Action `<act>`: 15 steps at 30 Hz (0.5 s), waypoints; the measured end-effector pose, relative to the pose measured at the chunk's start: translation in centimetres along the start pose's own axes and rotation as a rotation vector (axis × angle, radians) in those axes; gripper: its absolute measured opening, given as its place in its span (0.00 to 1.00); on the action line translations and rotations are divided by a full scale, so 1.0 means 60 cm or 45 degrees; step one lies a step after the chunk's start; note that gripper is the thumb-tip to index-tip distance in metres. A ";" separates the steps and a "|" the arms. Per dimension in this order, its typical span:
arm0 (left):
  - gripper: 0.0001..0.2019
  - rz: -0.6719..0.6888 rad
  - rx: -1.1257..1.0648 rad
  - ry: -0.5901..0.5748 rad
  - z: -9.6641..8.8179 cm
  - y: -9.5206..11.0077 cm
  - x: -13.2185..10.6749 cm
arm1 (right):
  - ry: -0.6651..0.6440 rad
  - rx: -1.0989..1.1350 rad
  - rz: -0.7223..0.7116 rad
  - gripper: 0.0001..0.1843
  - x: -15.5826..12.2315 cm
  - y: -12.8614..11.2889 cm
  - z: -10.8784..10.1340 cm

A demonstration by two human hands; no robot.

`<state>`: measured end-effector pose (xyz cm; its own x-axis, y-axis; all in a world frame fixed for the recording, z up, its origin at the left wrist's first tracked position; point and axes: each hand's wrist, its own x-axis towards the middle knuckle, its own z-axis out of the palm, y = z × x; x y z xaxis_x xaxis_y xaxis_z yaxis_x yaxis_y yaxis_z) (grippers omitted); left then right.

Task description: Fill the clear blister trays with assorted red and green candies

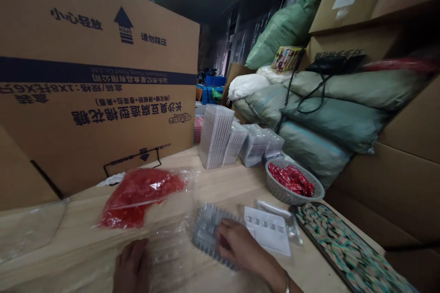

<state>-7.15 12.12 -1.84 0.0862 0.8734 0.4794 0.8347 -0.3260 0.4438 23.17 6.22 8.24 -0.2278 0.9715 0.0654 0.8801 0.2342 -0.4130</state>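
My right hand [237, 243] is over a grey-looking clear plastic blister tray [206, 219], its fingers curled and pressed together. Whatever may be between those fingertips is hidden. To the left, my left hand [132, 265] rests low on the table beside clear plastic film [172, 247], slightly blurred, with its fingers lying forward and no object visible in it. Just right of the tray lies a white plastic tray [270, 229] with a row of small square hollows, partly over another clear plastic piece [282, 215]. Beyond my left hand is a clear bag of red items [144, 192].
A large carton [137, 73] stands at the left. Stacked clear trays [216, 135] are at the back. On the right are a grey basket [285, 192] of red wrapped packets and a dark tray [323, 249] of many small packets. Stuffed sacks [337, 119] are piled behind.
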 end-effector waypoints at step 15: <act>0.33 0.732 -0.234 -0.553 0.029 0.186 -0.002 | 0.102 -0.263 0.022 0.10 0.001 -0.030 -0.011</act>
<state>3.10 9.03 1.72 0.7209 0.5989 0.3488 0.4919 -0.7967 0.3512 21.86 5.90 9.57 -0.1858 0.9733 0.1350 0.9520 0.2123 -0.2204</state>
